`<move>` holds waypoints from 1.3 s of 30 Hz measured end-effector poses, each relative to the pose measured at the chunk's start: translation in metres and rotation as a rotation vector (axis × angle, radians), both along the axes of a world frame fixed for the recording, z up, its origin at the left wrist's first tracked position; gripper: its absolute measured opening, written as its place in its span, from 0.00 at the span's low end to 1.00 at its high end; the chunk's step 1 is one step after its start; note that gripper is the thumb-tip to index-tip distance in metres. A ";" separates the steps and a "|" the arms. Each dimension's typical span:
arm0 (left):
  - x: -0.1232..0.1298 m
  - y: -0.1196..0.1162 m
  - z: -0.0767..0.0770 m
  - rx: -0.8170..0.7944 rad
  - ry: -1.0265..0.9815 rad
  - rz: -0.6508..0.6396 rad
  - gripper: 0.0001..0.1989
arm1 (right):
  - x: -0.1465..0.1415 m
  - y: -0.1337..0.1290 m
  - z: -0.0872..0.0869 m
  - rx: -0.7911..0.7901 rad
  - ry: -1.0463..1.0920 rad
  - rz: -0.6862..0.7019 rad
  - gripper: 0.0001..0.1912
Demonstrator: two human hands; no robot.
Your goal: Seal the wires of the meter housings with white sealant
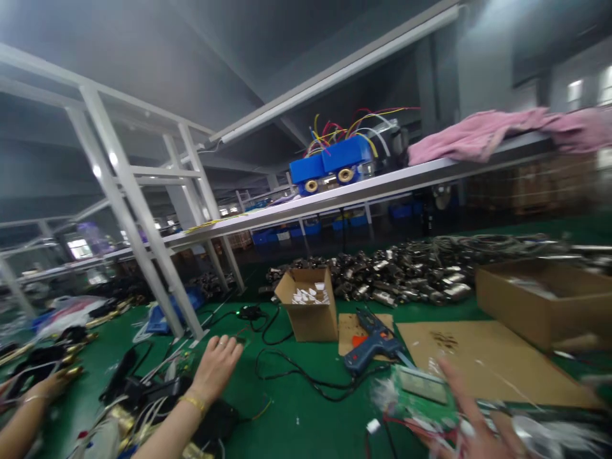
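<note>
My left hand [217, 366], with a ring and a gold bracelet, reaches over the green mat left of centre. Its fingers are bent and close together; the fingertips are hidden, and a thin wire shows beside them. My right hand [478, 424] is smeared by motion at the lower right. Its fingers lie around the right and lower edges of a green circuit board [423, 389] with a grey display, which it appears to grip. Red wires and a white connector [373, 426] hang by the board. A blue glue gun [373, 347] lies just behind it.
A co-worker's hand [50, 386] is among black parts at far left. A small carton [313, 322] holds white pieces; a larger carton [540, 312] stands right. Cardboard [502, 363] lies flat. Metal parts [401, 274] are heaped behind. A shelf [306, 203] crosses above.
</note>
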State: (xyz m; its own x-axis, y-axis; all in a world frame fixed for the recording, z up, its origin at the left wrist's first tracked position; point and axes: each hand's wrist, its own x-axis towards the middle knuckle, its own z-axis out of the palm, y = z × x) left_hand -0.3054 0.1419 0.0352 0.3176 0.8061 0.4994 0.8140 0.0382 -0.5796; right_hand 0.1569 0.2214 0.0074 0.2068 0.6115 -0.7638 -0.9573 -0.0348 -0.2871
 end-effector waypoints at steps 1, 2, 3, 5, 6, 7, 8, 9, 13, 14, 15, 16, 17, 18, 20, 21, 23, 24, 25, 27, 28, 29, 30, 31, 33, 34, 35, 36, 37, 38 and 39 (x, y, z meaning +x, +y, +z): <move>0.006 0.005 0.004 -0.025 -0.067 -0.007 0.10 | 0.006 -0.008 0.001 0.095 0.040 0.058 0.17; 0.013 0.010 0.007 -0.042 -0.143 -0.020 0.16 | 0.012 -0.017 0.002 0.227 0.094 0.143 0.13; 0.021 0.018 0.012 -0.063 -0.225 -0.033 0.22 | 0.017 -0.025 0.002 0.468 0.197 0.328 0.13; 0.046 0.036 0.021 -0.113 -0.399 -0.050 0.30 | 0.025 -0.037 0.001 0.864 0.310 0.548 0.15; 0.065 0.045 0.027 -0.154 -0.482 -0.058 0.34 | 0.026 -0.039 0.000 0.997 0.334 0.615 0.14; 0.088 0.053 0.034 -0.197 -0.564 -0.060 0.34 | 0.027 -0.040 -0.001 1.080 0.340 0.641 0.13; 0.116 0.060 0.040 -0.250 -0.641 -0.063 0.33 | 0.028 -0.040 -0.002 1.129 0.341 0.656 0.11; 0.147 0.064 0.046 -0.304 -0.711 -0.065 0.31 | 0.028 -0.039 -0.004 1.162 0.340 0.668 0.10; 0.276 0.073 0.055 -0.475 -0.873 -0.114 0.29 | 0.027 -0.033 -0.012 1.241 0.306 0.698 0.11; 0.301 0.075 0.054 -0.520 -0.892 -0.115 0.28 | 0.026 -0.033 -0.013 1.251 0.292 0.687 0.10; 0.322 0.077 0.053 -0.550 -0.906 -0.102 0.27 | 0.026 -0.032 -0.015 1.254 0.280 0.669 0.10; 0.338 0.078 0.052 -0.565 -0.911 -0.085 0.27 | 0.025 -0.032 -0.016 1.253 0.267 0.647 0.10; 0.350 0.080 0.051 -0.573 -0.911 -0.068 0.27 | 0.025 -0.033 -0.016 1.249 0.251 0.629 0.10; 0.357 0.081 0.050 -0.571 -0.908 -0.052 0.27 | 0.024 -0.033 -0.016 1.246 0.230 0.616 0.10; 0.363 0.082 0.050 -0.564 -0.897 -0.034 0.26 | 0.024 -0.033 -0.015 1.239 0.192 0.610 0.10; 0.363 0.083 0.050 -0.567 -0.895 -0.032 0.25 | 0.023 -0.033 -0.014 1.237 0.181 0.608 0.09; 0.359 0.084 0.051 -0.590 -0.904 -0.035 0.23 | 0.023 -0.033 -0.013 1.234 0.186 0.588 0.08; 0.356 0.084 0.051 -0.607 -0.915 -0.038 0.23 | 0.022 -0.033 -0.013 1.234 0.198 0.576 0.08; 0.353 0.083 0.051 -0.623 -0.929 -0.043 0.22 | 0.022 -0.033 -0.014 1.232 0.211 0.565 0.08; 0.348 0.082 0.050 -0.643 -0.954 -0.053 0.22 | 0.021 -0.033 -0.016 1.228 0.226 0.556 0.08; 0.346 0.082 0.050 -0.649 -0.966 -0.058 0.22 | 0.021 -0.033 -0.017 1.225 0.231 0.559 0.09; 0.344 0.081 0.049 -0.656 -0.977 -0.063 0.22 | 0.021 -0.034 -0.018 1.223 0.235 0.565 0.09; 0.342 0.080 0.049 -0.662 -0.988 -0.069 0.22 | 0.022 -0.034 -0.019 1.221 0.241 0.570 0.09; 0.340 0.079 0.048 -0.668 -1.001 -0.074 0.22 | 0.022 -0.034 -0.020 1.215 0.252 0.572 0.08; 0.338 0.078 0.047 -0.681 -1.029 -0.086 0.20 | 0.023 -0.035 -0.020 1.205 0.273 0.571 0.07; 0.337 0.078 0.046 -0.684 -1.042 -0.093 0.20 | 0.024 -0.035 -0.019 1.201 0.283 0.573 0.07; 0.336 0.077 0.045 -0.687 -1.054 -0.100 0.19 | 0.025 -0.035 -0.018 1.198 0.293 0.578 0.07; 0.335 0.077 0.044 -0.691 -1.065 -0.107 0.19 | 0.025 -0.035 -0.017 1.198 0.302 0.587 0.07; 0.335 0.077 0.043 -0.693 -1.075 -0.114 0.19 | 0.026 -0.035 -0.016 1.198 0.310 0.598 0.07; 0.334 0.077 0.042 -0.695 -1.085 -0.119 0.19 | 0.026 -0.035 -0.015 1.199 0.318 0.606 0.07; 0.334 0.077 0.041 -0.697 -1.095 -0.123 0.19 | 0.026 -0.035 -0.015 1.197 0.324 0.607 0.08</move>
